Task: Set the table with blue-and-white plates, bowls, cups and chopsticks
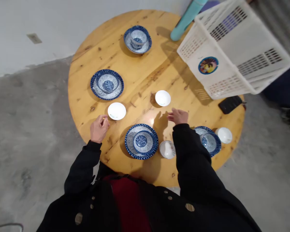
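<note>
My left hand rests at the round wooden table's near edge, its curled fingers just left of a small white dish. My right hand hovers with spread fingers, nearest to a second white dish. Between my hands lies a blue-rimmed plate with a smaller patterned dish on it. A white bowl stands next to that plate. Farther right, my sleeve partly hides another blue-and-white plate, beside a white dish.
Two blue-and-white plate stacks stand on the far side. A white plastic crate overhangs the upper right edge, beside a teal cylinder. A black phone lies at the right edge. Concrete floor surrounds the table.
</note>
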### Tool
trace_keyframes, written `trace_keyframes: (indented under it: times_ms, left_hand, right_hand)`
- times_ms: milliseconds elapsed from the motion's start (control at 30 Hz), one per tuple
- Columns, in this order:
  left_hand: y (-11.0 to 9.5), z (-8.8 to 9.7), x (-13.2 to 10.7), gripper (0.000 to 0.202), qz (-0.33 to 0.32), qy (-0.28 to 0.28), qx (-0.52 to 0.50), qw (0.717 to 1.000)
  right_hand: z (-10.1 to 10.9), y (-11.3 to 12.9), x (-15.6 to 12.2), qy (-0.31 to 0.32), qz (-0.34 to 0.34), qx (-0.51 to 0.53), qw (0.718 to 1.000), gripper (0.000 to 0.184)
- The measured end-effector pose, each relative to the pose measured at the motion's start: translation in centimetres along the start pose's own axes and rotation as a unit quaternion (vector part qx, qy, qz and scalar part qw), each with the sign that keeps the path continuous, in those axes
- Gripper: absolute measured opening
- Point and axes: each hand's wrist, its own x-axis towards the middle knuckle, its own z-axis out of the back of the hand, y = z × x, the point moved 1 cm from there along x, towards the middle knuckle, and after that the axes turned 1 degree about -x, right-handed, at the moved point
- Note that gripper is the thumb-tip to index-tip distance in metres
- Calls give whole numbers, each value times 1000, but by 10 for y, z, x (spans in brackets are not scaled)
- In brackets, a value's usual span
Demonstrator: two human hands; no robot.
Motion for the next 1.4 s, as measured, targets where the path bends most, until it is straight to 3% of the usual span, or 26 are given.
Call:
trace_keyframes:
  times_ms: [100,200,333,433,733,1000,1133,1267,1400]
  left_hand:
    - [8,15,-1,34,-8,1,11,1000]
    - [14,20,2,32,-33,31,12,999]
    - [15,20,2,30,-64,105,19,992]
    - [15,23,-5,28,-81,134,27,987]
    - [22,50,-52,27,-75,133,31,988]
    - [26,50,-126,27,-79,141,42,986]
    - [33,53,-159,30,-69,167,-22,983]
    - [40,67,-164,31,-54,150,-60,985]
    - [45,87,-147,33,-52,124,-71,988]
  right_hand:
    - [36,-6,-51,-56,21,60,996,23]
    - [62,-21,-121,-116,41,69,990,30]
    - [65,-51,-205,-157,-3,72,985,32]
    - [52,-69,-241,-146,-36,84,985,37]
    - [5,-99,-289,-30,-50,149,987,51]
    - [-28,-139,-350,62,-50,210,974,57]
    - [-42,-141,-364,110,-54,230,965,57]
    - [-43,-132,-369,132,-29,227,965,56]
    - [-40,-127,-372,94,-29,222,970,56]
